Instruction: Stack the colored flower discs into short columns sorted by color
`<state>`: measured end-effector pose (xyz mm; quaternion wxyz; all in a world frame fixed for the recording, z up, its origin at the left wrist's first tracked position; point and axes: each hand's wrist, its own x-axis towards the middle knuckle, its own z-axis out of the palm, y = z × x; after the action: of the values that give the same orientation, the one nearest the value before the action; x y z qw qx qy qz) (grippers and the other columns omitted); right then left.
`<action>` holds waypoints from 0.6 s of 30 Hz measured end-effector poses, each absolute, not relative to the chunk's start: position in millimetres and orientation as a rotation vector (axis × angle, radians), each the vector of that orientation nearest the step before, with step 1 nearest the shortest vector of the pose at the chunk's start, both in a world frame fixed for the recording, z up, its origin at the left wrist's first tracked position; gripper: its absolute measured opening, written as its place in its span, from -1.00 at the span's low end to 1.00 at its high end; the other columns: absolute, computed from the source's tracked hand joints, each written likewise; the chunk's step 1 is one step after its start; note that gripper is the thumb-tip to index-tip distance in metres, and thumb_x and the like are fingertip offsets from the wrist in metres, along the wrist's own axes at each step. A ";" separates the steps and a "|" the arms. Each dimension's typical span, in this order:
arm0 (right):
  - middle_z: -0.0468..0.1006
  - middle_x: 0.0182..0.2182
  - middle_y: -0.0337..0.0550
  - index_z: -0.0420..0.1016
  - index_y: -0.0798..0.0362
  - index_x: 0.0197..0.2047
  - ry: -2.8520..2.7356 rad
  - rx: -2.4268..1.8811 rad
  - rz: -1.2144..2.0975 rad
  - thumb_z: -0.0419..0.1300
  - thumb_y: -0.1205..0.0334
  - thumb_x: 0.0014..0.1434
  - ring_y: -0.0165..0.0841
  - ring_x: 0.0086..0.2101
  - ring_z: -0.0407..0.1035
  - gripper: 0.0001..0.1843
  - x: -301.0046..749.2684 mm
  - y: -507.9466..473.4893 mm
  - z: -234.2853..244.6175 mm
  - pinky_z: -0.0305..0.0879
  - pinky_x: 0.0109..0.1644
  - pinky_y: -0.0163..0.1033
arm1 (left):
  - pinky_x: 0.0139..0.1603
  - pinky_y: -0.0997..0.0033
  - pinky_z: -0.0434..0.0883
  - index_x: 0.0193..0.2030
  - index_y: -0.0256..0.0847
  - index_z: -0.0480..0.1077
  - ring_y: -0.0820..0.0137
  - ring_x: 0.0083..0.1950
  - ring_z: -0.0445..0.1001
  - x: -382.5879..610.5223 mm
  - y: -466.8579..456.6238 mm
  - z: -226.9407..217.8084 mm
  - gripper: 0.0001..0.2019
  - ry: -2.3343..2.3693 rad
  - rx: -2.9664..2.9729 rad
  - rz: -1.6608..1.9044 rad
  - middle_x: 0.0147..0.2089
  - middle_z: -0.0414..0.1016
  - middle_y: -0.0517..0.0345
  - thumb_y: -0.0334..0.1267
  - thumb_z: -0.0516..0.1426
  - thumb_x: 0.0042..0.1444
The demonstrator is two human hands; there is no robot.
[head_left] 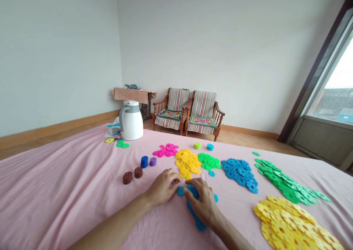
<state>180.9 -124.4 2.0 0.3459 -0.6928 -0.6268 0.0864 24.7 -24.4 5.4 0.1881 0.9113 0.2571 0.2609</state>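
Observation:
Light blue flower-shaped plastic discs (200, 224) lie in a loose pile on the pink cloth, partly covered by my right hand (204, 202). That hand bends over the pile with thumb and fingers apart, touching the discs. Just to its left, my left hand (162, 187) is closed, fingertips curled toward the thumb at the pile's left edge. Whatever is between those fingertips is hidden. A yellow-orange disc pile (188, 163) sits right beyond both hands. Left of them stand short disc stacks: brown stacks (127, 178), a dark blue stack (144, 162) and a purple stack (153, 161).
Farther back are pink discs (166, 150), bright green discs (209, 161), a lime stack (197, 145) and a cyan stack (210, 147). Rightward spread blue discs (239, 174), green discs (286, 182) and yellow discs (292, 224). A white thermos jug (132, 123) stands back left.

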 end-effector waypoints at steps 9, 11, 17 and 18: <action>0.45 0.00 -0.06 0.44 0.07 0.00 -1.507 -2.138 -0.134 -0.10 0.39 0.11 -0.23 0.03 0.25 -0.55 264.3 -97.6 -22.3 0.10 0.08 -0.17 | -0.18 0.45 0.28 -0.25 -0.16 0.47 0.39 -0.21 0.33 24.4 -32.2 12.5 -0.76 0.636 2.557 0.628 -0.31 0.37 0.14 -0.47 0.03 0.04; 0.45 0.00 -0.10 0.46 0.03 -0.03 -1.573 -2.106 -0.138 -0.07 0.37 0.11 -0.23 0.02 0.25 -0.57 267.3 -98.2 -26.0 0.11 0.08 -0.16 | -0.19 0.46 0.28 -0.21 -0.13 0.47 0.39 -0.23 0.32 23.8 -35.4 15.7 -0.74 0.612 2.560 0.594 -0.33 0.36 0.16 -0.47 0.05 0.02; 0.53 -0.26 -0.07 0.53 0.08 -0.23 -1.665 -1.923 -0.013 0.02 0.38 -0.04 -0.28 -0.18 0.36 -0.67 266.8 -106.3 -22.2 0.21 -0.05 -0.25 | -0.15 0.43 0.27 -0.11 -0.10 0.44 0.37 -0.20 0.32 22.1 -38.5 19.4 -0.71 0.510 2.550 0.544 -0.28 0.38 0.17 -0.39 0.17 -0.02; 0.52 -0.30 -0.08 0.53 0.08 -0.25 -1.651 -1.910 0.000 0.03 0.37 -0.05 -0.29 -0.21 0.37 -0.68 268.2 -107.5 -22.0 0.22 -0.08 -0.25 | -0.15 0.43 0.27 -0.10 -0.10 0.43 0.36 -0.19 0.32 21.9 -38.2 19.1 -0.70 0.506 2.537 0.546 -0.27 0.39 0.17 -0.36 0.19 -0.03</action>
<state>268.2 -107.5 -22.0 0.3033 -0.7209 -0.6232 0.0001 21.9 -38.2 19.1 0.2462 0.9300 0.1855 0.2003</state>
